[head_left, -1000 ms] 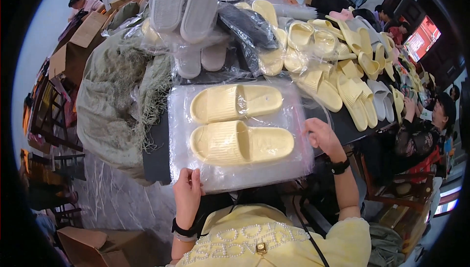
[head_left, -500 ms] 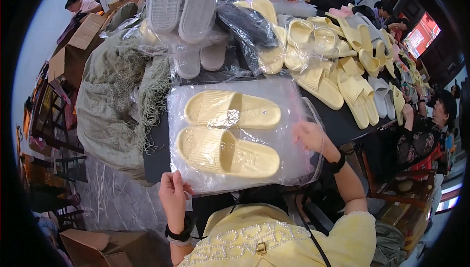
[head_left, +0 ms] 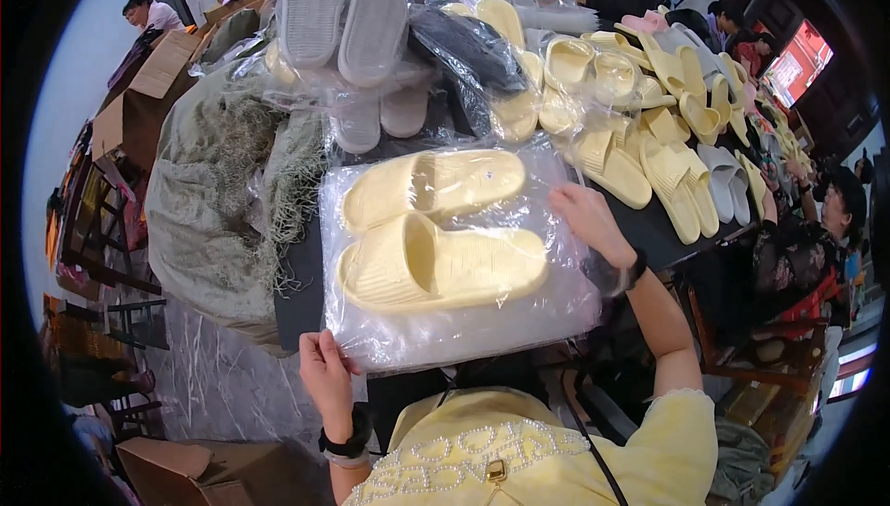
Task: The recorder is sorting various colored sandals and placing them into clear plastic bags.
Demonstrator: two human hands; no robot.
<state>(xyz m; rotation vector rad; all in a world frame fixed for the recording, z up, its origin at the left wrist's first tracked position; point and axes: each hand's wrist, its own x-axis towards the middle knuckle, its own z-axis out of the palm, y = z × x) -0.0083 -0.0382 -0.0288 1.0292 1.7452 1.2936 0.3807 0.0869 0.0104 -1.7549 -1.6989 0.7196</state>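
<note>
A pair of pale yellow slide slippers (head_left: 482, 268) lies inside a clear plastic bag (head_left: 547, 316), toes to the left. The bag rests on a stack of flat clear bags on the dark table before me. My left hand (head_left: 326, 370) is closed, its thumb and fingers pinching the bag's near left corner. At the bag's right side, by the slipper heels, my right hand (head_left: 591, 220) has its fingers closed on the plastic edge. That side of the bag looks slightly raised.
Bagged grey slippers (head_left: 373, 28) are piled at the far side. Many loose yellow slippers (head_left: 672, 186) crowd the right. A greenish sack (head_left: 209, 200) stands left of the table, with a cardboard box (head_left: 199, 464) on the floor. Other people sit or stand around.
My right hand has moved up and left, closing on the bag's edge. The slippers have shifted and tilted, heels up a little. Across the table, a person has lowered a grey slipper.
</note>
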